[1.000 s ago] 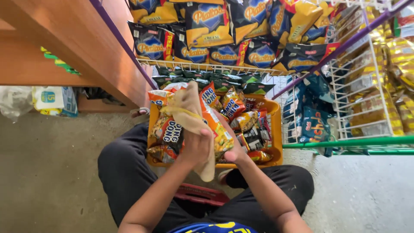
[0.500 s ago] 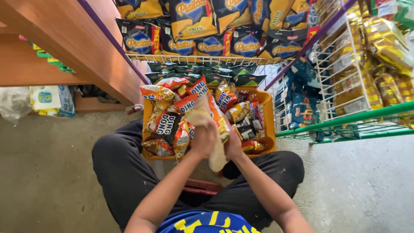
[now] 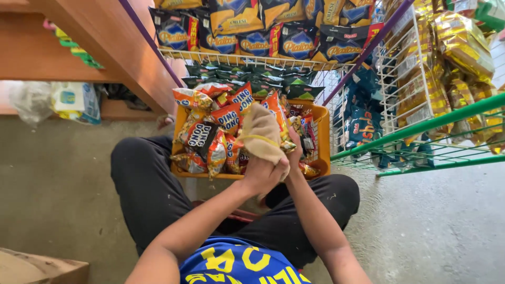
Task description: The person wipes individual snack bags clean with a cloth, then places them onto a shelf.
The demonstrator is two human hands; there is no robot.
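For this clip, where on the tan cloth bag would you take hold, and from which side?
Probably the lower, bunched end of the tan cloth bag, approached from below on the person's side. The left hand grips it there already, and the right hand touches its right edge. The rounded top stands upright over the orange crate of snack packets, so coming from above looks awkward.

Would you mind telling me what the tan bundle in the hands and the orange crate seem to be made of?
The tan bundle looks like soft matte cloth, creased and bound by a yellow band. The orange crate appears to be smooth moulded plastic with a slight sheen. Both the left hand and the right hand grip the bundle.
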